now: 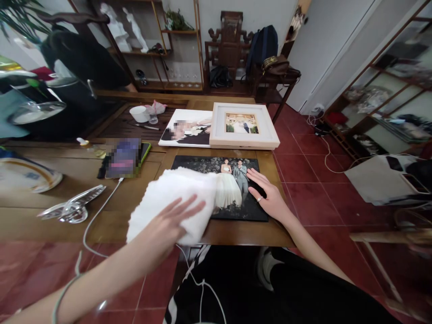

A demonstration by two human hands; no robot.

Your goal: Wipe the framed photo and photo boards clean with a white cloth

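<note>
A dark photo panel (232, 213) showing a couple in wedding clothes lies flat near the table's front edge. Over its left part is spread a white cloth (148, 207), which hides that side of the print. My left hand (178, 216) rests on top of the cloth, fingers stretched out and slightly blurred, the thumb not clearly seen. At the panel's right edge, my right hand (270, 198), with a ring on one finger, lies open with its fingertips on the print.
Behind the panel are a framed photo (243, 105) and a white-edged print (185, 130), partly overlapped by the frame. To the left lie a phone (123, 157) on a white cable (97, 209), a shiny metal ornament (74, 204) and a white cup (139, 114).
</note>
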